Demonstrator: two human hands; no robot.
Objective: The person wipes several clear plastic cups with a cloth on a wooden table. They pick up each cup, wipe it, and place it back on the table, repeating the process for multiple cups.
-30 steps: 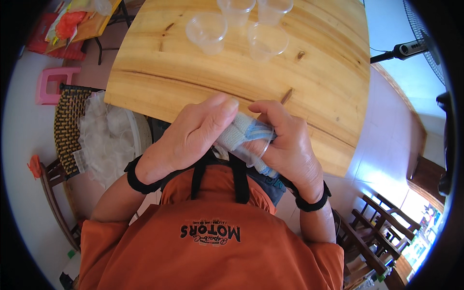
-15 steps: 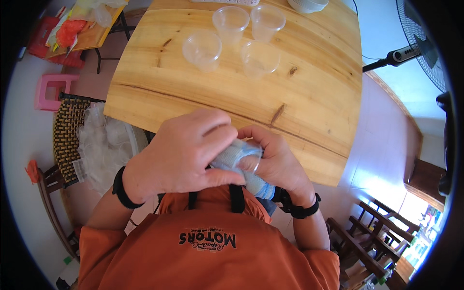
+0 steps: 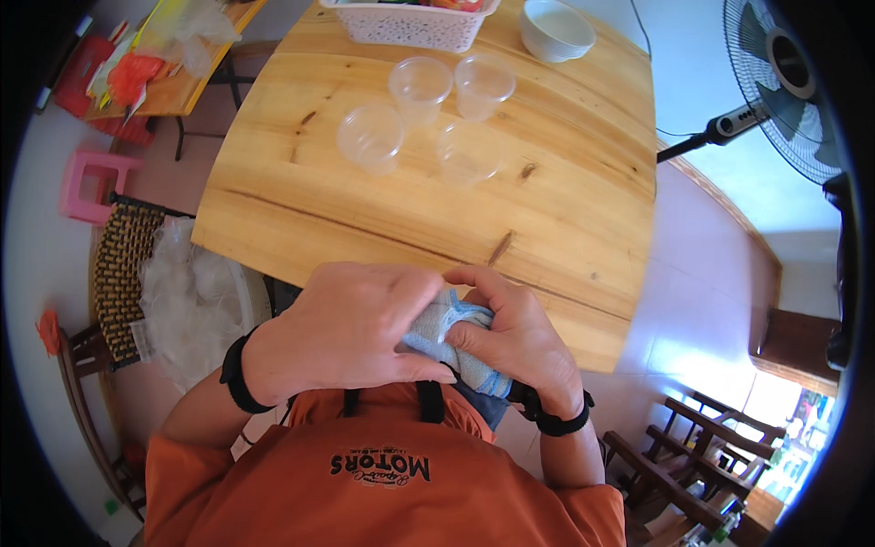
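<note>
In front of my chest, my right hand is closed on a grey-blue cloth, its thumb pressed into the folds. My left hand curls round the other side of the bundle, fingers above and thumb below. What it grips is mostly covered by the cloth and fingers; a clear plastic cup rim shows there only in the earlier view. Beyond my hands, several clear plastic cups stand grouped on the wooden table, among them a left one and a near right one.
At the table's far side are a white perforated basket with things in it and stacked white bowls. A woven chair at left holds a clear bag of plastic cups. A fan stands at right; a pink stool stands at left.
The view has shifted, bringing more of the basket and bowls into sight. Both hands stay together on the bundle; the clear rim round my right thumb no longer shows plainly.
</note>
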